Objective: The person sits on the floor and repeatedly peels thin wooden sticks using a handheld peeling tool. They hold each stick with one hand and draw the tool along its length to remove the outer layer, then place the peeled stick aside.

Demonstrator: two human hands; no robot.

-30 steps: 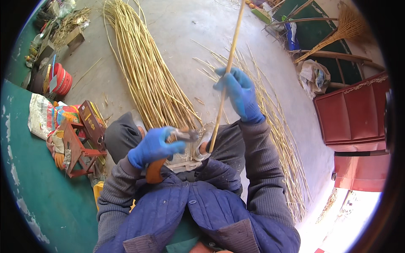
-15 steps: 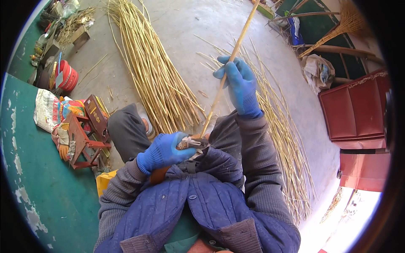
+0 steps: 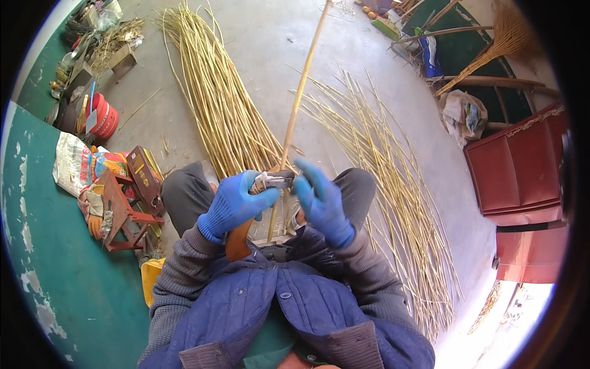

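Note:
Blue gloves cover both hands. My left hand (image 3: 236, 202) is closed around a cloth-wrapped tool (image 3: 275, 179) with a dark end; its exact kind I cannot make out. A curved orange-brown wooden piece (image 3: 238, 241) shows below that hand, perhaps part of the same tool. One long, pale stick (image 3: 300, 89) stands at a slant against the tool and passes down behind it, between my knees. Just right of the tool's dark end is my right hand (image 3: 324, 204), slightly blurred, its fingers apart and nothing visible in them.
A thick bundle of long stalks (image 3: 221, 101) lies ahead on the floor, with looser stalks (image 3: 399, 197) to the right. At left stand a small red-brown wooden stool (image 3: 120, 212) and a red bucket (image 3: 103, 117). A dark red sofa (image 3: 522, 166) is at right.
My right hand has let go of the stick and come down beside the tool. The stick has slid down, its lower end now below the tool. My left hand has risen slightly.

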